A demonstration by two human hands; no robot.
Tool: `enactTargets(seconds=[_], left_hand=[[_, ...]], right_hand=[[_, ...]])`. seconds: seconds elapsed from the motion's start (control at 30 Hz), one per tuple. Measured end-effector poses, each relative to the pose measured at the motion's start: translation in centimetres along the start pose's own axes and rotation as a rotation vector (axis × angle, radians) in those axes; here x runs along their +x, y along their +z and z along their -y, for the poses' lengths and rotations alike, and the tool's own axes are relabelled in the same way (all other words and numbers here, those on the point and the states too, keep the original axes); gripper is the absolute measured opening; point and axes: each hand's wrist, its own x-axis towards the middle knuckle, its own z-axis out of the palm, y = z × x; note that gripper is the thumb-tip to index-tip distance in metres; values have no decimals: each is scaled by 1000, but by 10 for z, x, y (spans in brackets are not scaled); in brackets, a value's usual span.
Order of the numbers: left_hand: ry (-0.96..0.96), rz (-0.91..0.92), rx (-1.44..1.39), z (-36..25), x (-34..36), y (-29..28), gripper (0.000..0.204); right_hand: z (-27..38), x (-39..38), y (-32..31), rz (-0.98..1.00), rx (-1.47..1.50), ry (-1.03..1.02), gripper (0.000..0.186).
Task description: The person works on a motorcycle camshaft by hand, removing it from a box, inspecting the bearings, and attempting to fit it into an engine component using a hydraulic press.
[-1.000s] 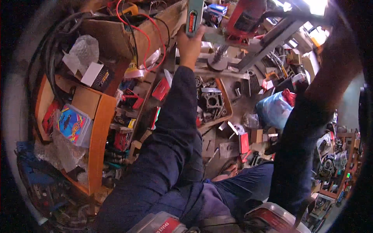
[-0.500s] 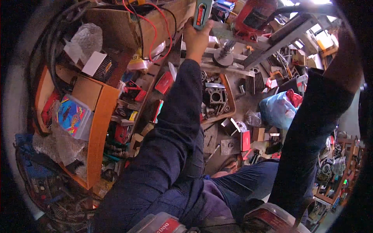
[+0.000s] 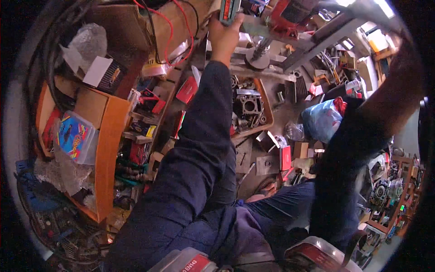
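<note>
My left hand (image 3: pixel 225 36), stretched out at the top, is wrapped round a flat grey-green object (image 3: pixel 229 11) with a dark panel and red markings. The picture's upper edge cuts this object off, so its kind is not clear. Just right of that hand stands a red machine (image 3: pixel 287 18) on a grey metal frame, with a metal spindle (image 3: pixel 261 50) and a round foot beneath it. My right forearm (image 3: pixel 393 102) reaches up along the right side. Its hand is lost in the dark rim of the picture.
Below the machine, a tray (image 3: pixel 273 119) holds an engine cylinder block (image 3: pixel 250 105) and other metal parts. A blue plastic bag (image 3: pixel 319 120) and a red box (image 3: pixel 284 157) lie to its right. An orange wooden drawer (image 3: pixel 113 154), cables (image 3: pixel 56 59) and a cardboard box (image 3: pixel 122 25) crowd the left.
The whole view has shifted slightly. My left hand and the grey-green object sit a little higher and further left in the picture. My right forearm has shifted too, its sleeve blurred.
</note>
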Motion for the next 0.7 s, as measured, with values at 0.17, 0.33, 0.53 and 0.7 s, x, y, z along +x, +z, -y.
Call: enactTargets(seconds=[0.17, 0.33, 0.53, 0.7], left_hand=[[-286, 166, 174, -13, 16, -38, 78], [-451, 158, 39, -35, -17, -17, 84], [-234, 274, 58, -53, -14, -37, 78], [-505, 142, 180, -68, -6, -38, 86]], right_hand=[[61, -105, -42, 19, 340, 71, 17], [12, -25, 2, 10, -13, -45, 17], [57, -111, -38, -41, 55, 84, 17], [40, -57, -12, -38, 3, 20, 17]])
